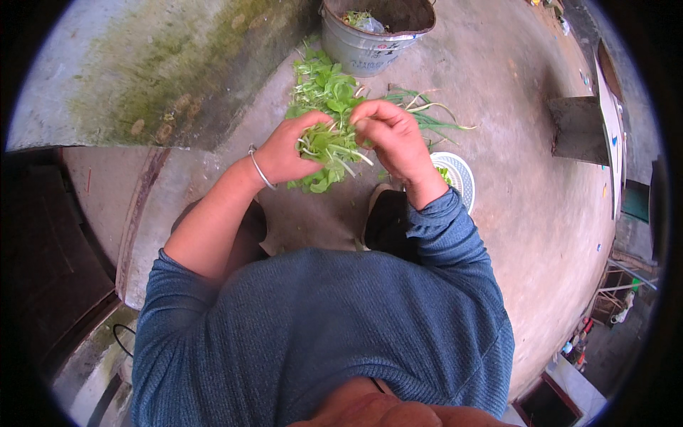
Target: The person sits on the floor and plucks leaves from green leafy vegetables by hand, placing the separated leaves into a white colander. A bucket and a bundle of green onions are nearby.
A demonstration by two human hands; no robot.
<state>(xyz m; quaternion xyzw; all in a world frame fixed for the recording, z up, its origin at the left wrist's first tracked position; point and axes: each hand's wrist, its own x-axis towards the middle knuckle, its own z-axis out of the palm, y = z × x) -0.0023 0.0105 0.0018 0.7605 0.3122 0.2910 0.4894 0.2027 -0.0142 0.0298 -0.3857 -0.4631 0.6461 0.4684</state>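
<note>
My left hand (291, 147), with a silver bangle at the wrist, is closed around a bunch of leafy greens (325, 147). Pale stems stick out of the bunch towards the right. Right beside it, my right hand (389, 136) has its thumb and forefinger pinched at the edge of the greens, with a bit of green under the curled fingers. A loose pile of the same greens (317, 80) lies on the concrete floor beyond my hands. Long green onion stalks (432, 115) are spread on the floor past my right hand.
A worn metal bucket (368, 50) with plant scraps and clear plastic inside stands at the far end of the pile. A white plastic basket (465, 179) holding some greens is partly hidden by my right forearm. A mossy concrete wall (176, 69) rises on the left.
</note>
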